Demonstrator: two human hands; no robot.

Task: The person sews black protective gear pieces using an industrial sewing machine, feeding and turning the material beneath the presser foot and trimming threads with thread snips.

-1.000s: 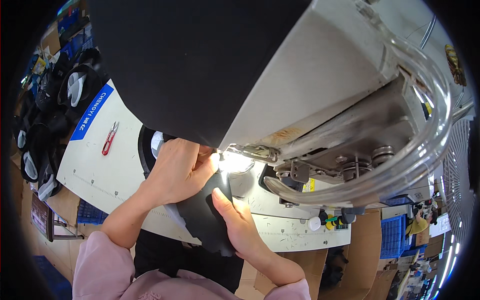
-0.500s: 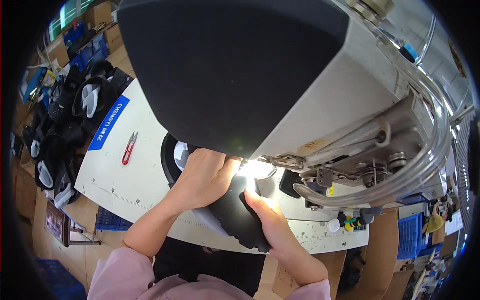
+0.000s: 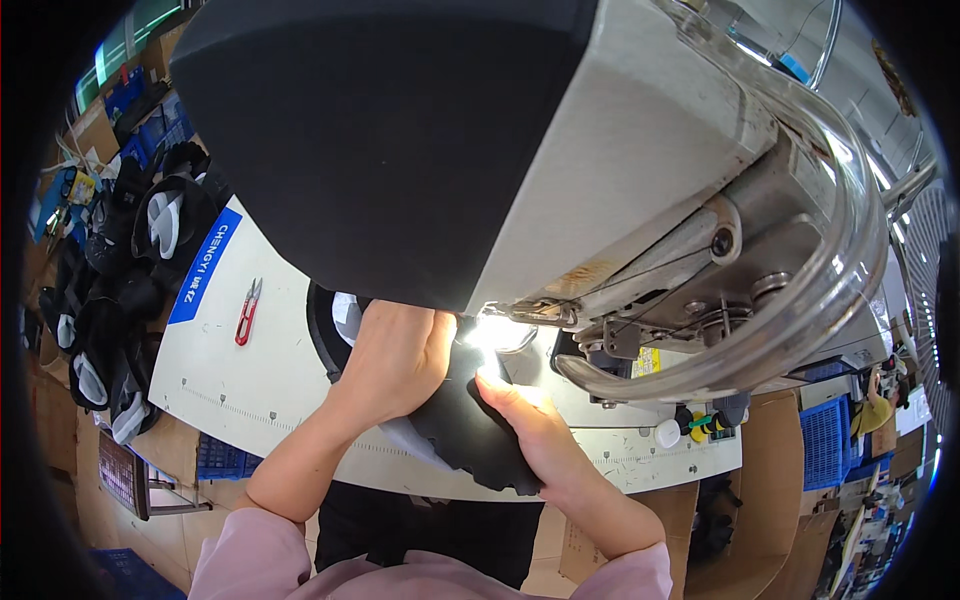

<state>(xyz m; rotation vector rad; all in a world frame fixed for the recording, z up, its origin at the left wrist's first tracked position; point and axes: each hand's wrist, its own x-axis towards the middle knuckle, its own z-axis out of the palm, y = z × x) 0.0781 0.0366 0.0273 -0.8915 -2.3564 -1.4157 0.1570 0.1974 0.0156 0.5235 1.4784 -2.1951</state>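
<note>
Black curved piece (image 3: pixel 465 435), ragged lower edge, pale lining: just below the sewing machine (image 3: pixel 540 200), its upper end in bright glare under the machine's head. Right hand (image 3: pixel 530 425), below the machine: thumb on top of the piece, other fingers hidden beneath, pinching its right edge. Left hand (image 3: pixel 400 360), at the machine's lower left: curled over the piece, fingertips hidden, can't tell what they pinch. White table (image 3: pixel 230 370) runs under the machine. Red-handled snips (image 3: pixel 248 312) left of machine; shoes (image 3: pixel 165 225) farther left. Blue crate (image 3: pixel 825 445) right of and below machine.
</note>
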